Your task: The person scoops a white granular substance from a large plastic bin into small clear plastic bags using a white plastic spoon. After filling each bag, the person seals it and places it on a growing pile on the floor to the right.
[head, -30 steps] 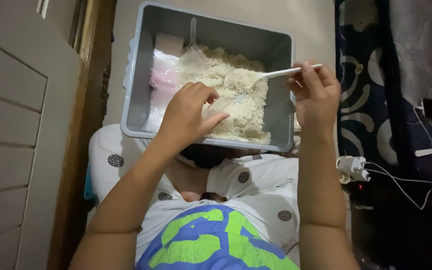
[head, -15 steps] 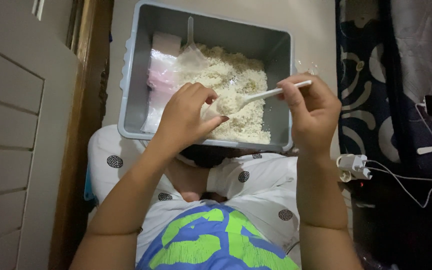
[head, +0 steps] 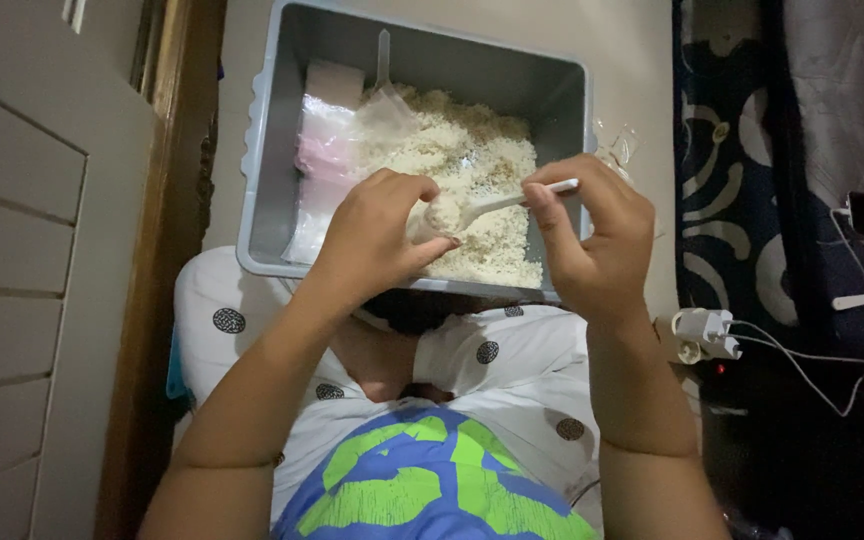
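Spoon pinched in right hand meets cupped, curled left hand above crumb-filled gray tub.

Open from above across the grey tub, its far half unobstructed over the pale crumbly filling. Hemmed in along the tub's left inner wall by clear plastic bags and an upright white scoop. Near rim blocked by left hand and right hand, white spoon bridging between. Tight on the left against the wooden door frame.
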